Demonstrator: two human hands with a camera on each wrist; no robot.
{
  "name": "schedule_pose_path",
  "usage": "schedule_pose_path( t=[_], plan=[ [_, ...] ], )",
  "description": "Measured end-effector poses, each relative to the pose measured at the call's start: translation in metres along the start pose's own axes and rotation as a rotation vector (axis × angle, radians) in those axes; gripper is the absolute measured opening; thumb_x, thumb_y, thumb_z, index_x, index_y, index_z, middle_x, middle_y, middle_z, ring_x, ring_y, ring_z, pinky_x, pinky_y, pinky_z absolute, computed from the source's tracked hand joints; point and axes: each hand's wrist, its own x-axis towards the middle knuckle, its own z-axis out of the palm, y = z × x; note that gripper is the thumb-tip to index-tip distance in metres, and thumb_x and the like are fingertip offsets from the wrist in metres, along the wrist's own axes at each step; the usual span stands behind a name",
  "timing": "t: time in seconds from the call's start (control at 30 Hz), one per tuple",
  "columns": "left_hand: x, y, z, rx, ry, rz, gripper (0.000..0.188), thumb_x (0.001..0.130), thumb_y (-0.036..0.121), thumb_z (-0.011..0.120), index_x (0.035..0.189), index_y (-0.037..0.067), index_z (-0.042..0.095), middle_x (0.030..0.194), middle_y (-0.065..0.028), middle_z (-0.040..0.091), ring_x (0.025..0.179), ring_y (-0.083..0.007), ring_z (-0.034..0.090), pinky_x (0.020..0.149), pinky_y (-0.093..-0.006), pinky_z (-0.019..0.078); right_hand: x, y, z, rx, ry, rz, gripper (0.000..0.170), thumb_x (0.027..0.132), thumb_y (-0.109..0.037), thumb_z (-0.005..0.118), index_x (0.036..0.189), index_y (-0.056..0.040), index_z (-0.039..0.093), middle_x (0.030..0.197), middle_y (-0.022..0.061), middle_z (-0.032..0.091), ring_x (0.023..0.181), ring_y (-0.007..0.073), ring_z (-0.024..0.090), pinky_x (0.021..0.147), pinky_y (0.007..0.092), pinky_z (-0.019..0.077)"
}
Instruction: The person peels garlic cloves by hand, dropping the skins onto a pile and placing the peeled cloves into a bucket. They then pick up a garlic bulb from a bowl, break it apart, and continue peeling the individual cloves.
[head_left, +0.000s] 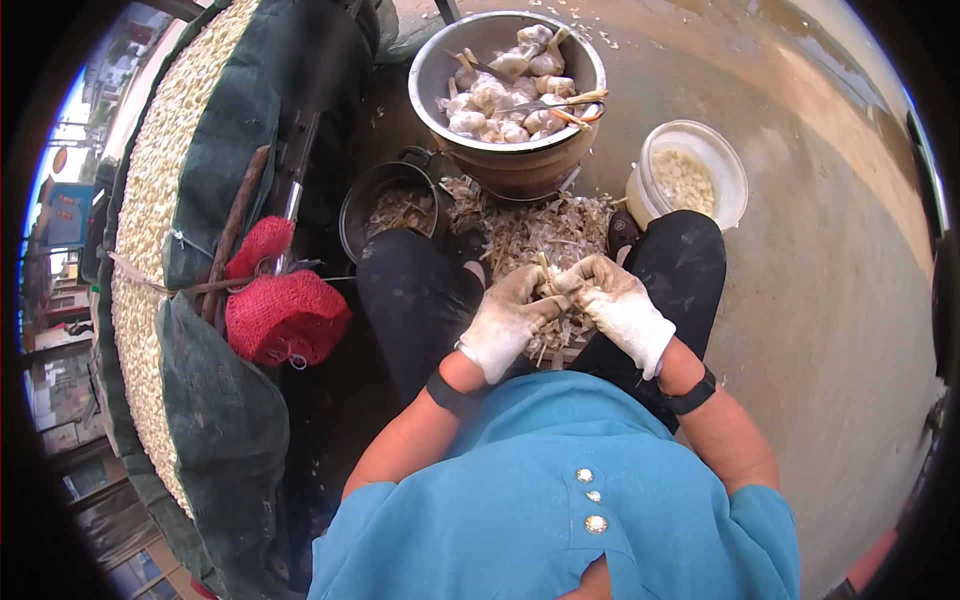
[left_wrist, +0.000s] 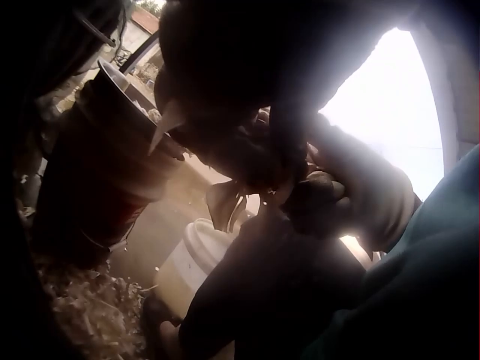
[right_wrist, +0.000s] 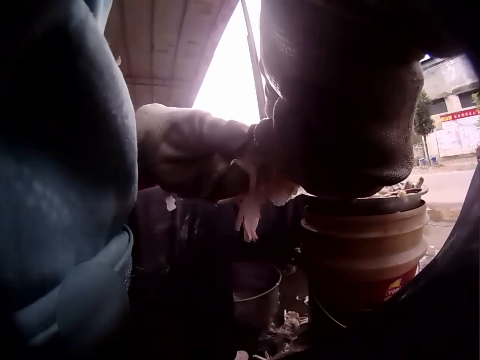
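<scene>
Both hands wear white gloves with soiled fingers and meet low between the knees. My left hand (head_left: 503,328) grips a garlic bulb (head_left: 550,286) whose short stalk points up between the fingers. From the other side my right hand (head_left: 622,308) pinches the same bulb with thumb and fingertips. In the right wrist view loose papery skin (right_wrist: 250,216) hangs below the fingers. Much of the bulb is hidden by the gloves, and the left wrist view is dark there. Garlic skins (head_left: 548,232) lie heaped beneath the hands.
Ahead, a metal basin (head_left: 424,92) of garlic bulbs, with tongs-like handles on top, sits on a brown bucket (right_wrist: 367,240). A white tub (head_left: 736,178) of peeled cloves stands right, a dark pot (head_left: 351,222) left. Far left are a red mesh bag (head_left: 285,322) and spread cloves (head_left: 175,150).
</scene>
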Motion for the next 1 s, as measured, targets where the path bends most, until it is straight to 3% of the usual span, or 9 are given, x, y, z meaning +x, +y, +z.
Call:
schedule_pose_path(
  t=[0.13, 0.23, 0.33, 0.4, 0.53, 0.63, 0.83, 0.93, 1.0],
  plan=[
    [-0.003, 0.003, 0.007, 0.027, 0.043, 0.082, 0.017, 0.087, 0.012, 0.065, 0.101, 0.003, 0.062, 0.088, 0.0029, 0.059, 0.078, -0.0029, 0.051, 0.069, -0.0193, 0.0438, -0.003, -0.01, 0.007, -0.181, 0.059, 0.137, 0.018, 0.09, -0.02, 0.062, 0.094, -0.0032, 0.058, 0.083, 0.0023, 0.061, 0.073, 0.0071, 0.057, 0.065, 0.0244, 0.0516],
    [-0.008, 0.009, 0.008, -0.135, 0.043, -0.001, 0.017, 0.087, 0.012, 0.066, 0.101, 0.003, 0.062, 0.087, 0.0028, 0.059, 0.078, -0.0022, 0.051, 0.069, -0.0189, 0.0439, -0.003, -0.004, 0.008, -0.197, 0.097, 0.027, 0.023, 0.09, -0.025, 0.064, 0.091, -0.0035, 0.057, 0.08, 0.0022, 0.06, 0.07, 0.0068, 0.056, 0.063, 0.0246, 0.0509],
    [-0.005, 0.0, 0.003, -0.099, 0.025, 0.01, 0.019, 0.086, 0.012, 0.066, 0.103, 0.002, 0.063, 0.087, 0.0027, 0.06, 0.077, -0.0021, 0.051, 0.068, -0.0191, 0.0439, -0.004, -0.006, 0.009, -0.152, 0.081, 0.05, 0.027, 0.089, -0.029, 0.065, 0.091, -0.0041, 0.057, 0.078, 0.0025, 0.059, 0.069, 0.007, 0.055, 0.061, 0.0248, 0.0492],
    [0.0, -0.008, 0.0, 0.089, 0.044, 0.038, 0.021, 0.087, 0.011, 0.065, 0.105, 0.002, 0.063, 0.088, 0.0027, 0.06, 0.076, -0.0027, 0.052, 0.068, -0.0195, 0.0449, -0.001, -0.007, 0.009, -0.194, 0.054, 0.098, 0.027, 0.089, -0.03, 0.066, 0.091, -0.0049, 0.058, 0.077, 0.0025, 0.059, 0.069, 0.0072, 0.056, 0.06, 0.0251, 0.0479],
    [-0.003, -0.004, 0.001, 0.043, 0.032, 0.03, 0.024, 0.087, 0.01, 0.065, 0.109, 0.0, 0.062, 0.089, 0.0022, 0.06, 0.077, -0.0032, 0.054, 0.07, -0.0197, 0.0463, -0.007, -0.014, 0.013, -0.267, 0.074, 0.071, 0.029, 0.089, -0.032, 0.066, 0.092, -0.0046, 0.058, 0.075, 0.0031, 0.059, 0.07, 0.0081, 0.055, 0.062, 0.0261, 0.0478],
    [-0.005, 0.0, 0.003, -0.126, 0.017, -0.001, 0.026, 0.087, 0.009, 0.064, 0.111, -0.001, 0.061, 0.089, 0.0015, 0.06, 0.079, -0.004, 0.056, 0.071, -0.0204, 0.0476, -0.007, -0.005, 0.016, -0.297, 0.146, -0.083, 0.03, 0.091, -0.034, 0.063, 0.091, -0.004, 0.058, 0.073, 0.0034, 0.058, 0.07, 0.0085, 0.055, 0.065, 0.0268, 0.0476],
    [-0.005, 0.001, 0.007, -0.147, 0.001, 0.054, 0.026, 0.088, 0.009, 0.063, 0.112, 0.0, 0.059, 0.087, 0.0018, 0.058, 0.077, -0.0045, 0.055, 0.07, -0.0197, 0.0475, -0.006, -0.008, 0.012, -0.214, 0.141, 0.06, 0.026, 0.095, -0.029, 0.059, 0.086, -0.0041, 0.06, 0.072, 0.003, 0.06, 0.068, 0.009, 0.053, 0.064, 0.0267, 0.0459],
    [-0.008, 0.002, 0.006, -0.237, -0.068, 0.044, 0.02, 0.089, 0.009, 0.062, 0.106, 0.0, 0.059, 0.086, 0.0015, 0.057, 0.075, -0.0039, 0.053, 0.068, -0.0189, 0.0469, -0.005, -0.005, 0.009, -0.002, 0.078, 0.078, 0.022, 0.097, -0.024, 0.054, 0.088, -0.0053, 0.06, 0.072, 0.001, 0.059, 0.064, 0.0071, 0.053, 0.058, 0.0236, 0.0445],
    [-0.011, 0.003, 0.008, -0.245, -0.062, 0.009, 0.015, 0.09, 0.009, 0.061, 0.103, 0.001, 0.058, 0.086, 0.0009, 0.057, 0.075, -0.0045, 0.053, 0.069, -0.0198, 0.0466, -0.007, -0.004, 0.008, 0.191, 0.032, 0.192, 0.02, 0.099, -0.02, 0.047, 0.091, -0.0059, 0.059, 0.071, -0.0002, 0.059, 0.059, 0.0055, 0.053, 0.05, 0.0196, 0.0427]
  ],
)
